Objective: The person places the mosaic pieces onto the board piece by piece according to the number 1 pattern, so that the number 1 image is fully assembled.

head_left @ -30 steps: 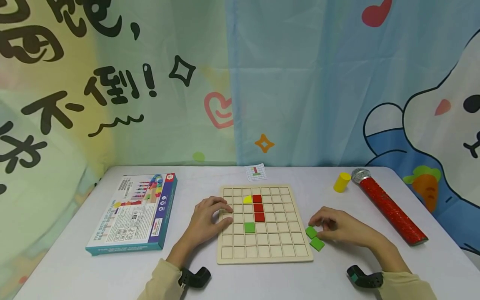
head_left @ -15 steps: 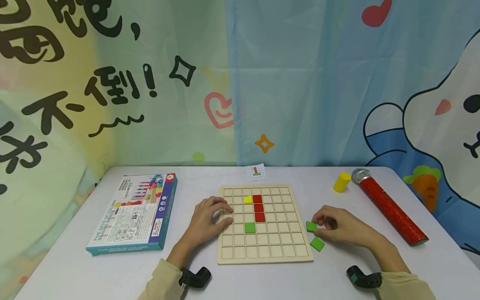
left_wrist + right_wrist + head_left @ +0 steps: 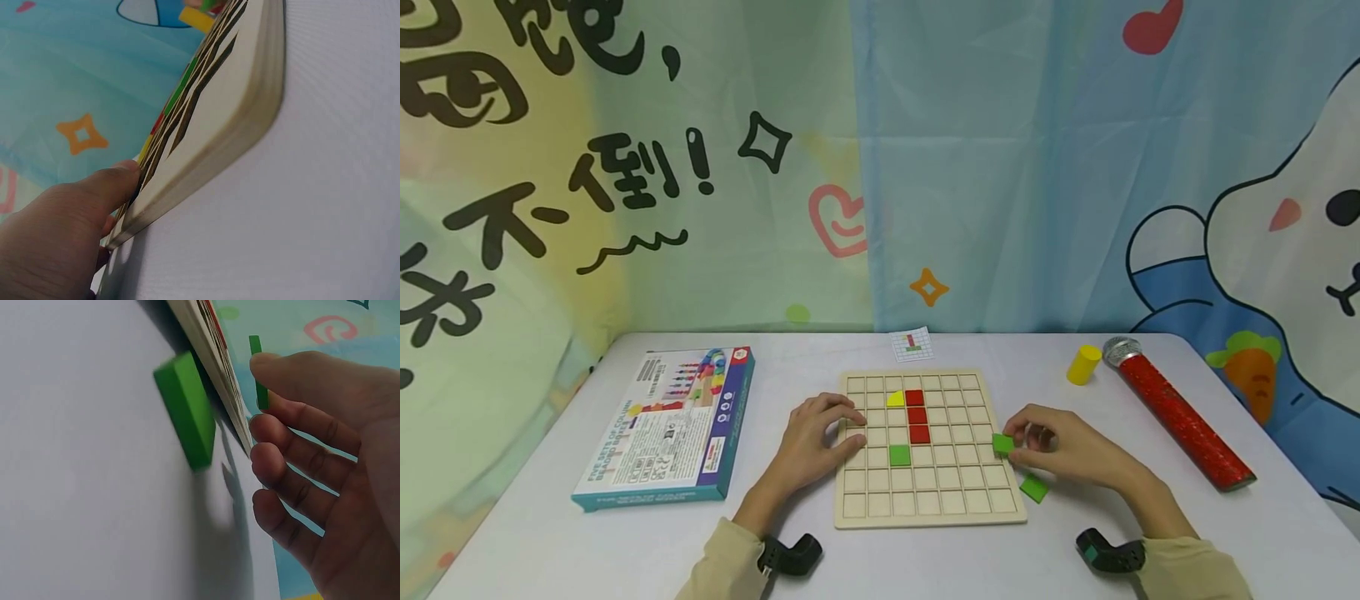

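Note:
A wooden grid board [image 3: 955,483] lies on the table, with a yellow piece [image 3: 896,399], several red tiles [image 3: 917,416] and a green tile [image 3: 899,455] set in its squares. My left hand [image 3: 812,437] rests at the board's left edge, thumb and fingers spread apart; its thumb touches the board in the left wrist view. Between thumb and index finger my right hand [image 3: 1067,442] pinches another green tile [image 3: 1002,445] over the board's right edge. The right wrist view shows this tile edge-on, the other fingers loosely bent. A loose green tile [image 3: 1034,488] lies just below that hand.
Behind the board sits a small pattern card [image 3: 912,343]. A boxed game [image 3: 662,425] lies at the left. To the right are a yellow cylinder [image 3: 1084,365] and a red glittery tube with a silver end [image 3: 1183,421]. A printed curtain [image 3: 970,208] hangs behind the table.
My right hand has taken one of the two loose green tiles and moved it up and left, from beside the board to over its right edge. The left hand has stayed put.

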Action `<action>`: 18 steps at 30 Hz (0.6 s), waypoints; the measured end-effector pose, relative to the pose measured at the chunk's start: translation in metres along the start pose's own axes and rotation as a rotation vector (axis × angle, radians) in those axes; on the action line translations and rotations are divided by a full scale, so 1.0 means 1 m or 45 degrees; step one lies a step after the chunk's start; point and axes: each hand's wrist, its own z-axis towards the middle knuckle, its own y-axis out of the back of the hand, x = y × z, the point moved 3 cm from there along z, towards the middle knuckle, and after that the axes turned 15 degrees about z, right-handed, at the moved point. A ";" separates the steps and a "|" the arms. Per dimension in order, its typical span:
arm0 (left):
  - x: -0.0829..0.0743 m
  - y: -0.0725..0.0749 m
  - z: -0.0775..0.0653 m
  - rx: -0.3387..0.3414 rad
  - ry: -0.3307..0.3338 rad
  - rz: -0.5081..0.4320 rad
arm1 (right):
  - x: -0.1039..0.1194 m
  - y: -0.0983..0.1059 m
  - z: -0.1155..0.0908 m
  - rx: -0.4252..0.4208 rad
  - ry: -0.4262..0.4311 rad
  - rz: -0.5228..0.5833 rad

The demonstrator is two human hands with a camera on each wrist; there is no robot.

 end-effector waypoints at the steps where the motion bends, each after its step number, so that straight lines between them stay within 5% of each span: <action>1: 0.000 0.000 0.000 -0.001 0.000 0.000 | 0.002 -0.001 0.001 0.007 0.001 0.007; 18: 0.000 0.000 0.000 -0.001 0.000 -0.010 | 0.009 -0.021 0.020 0.043 0.065 0.026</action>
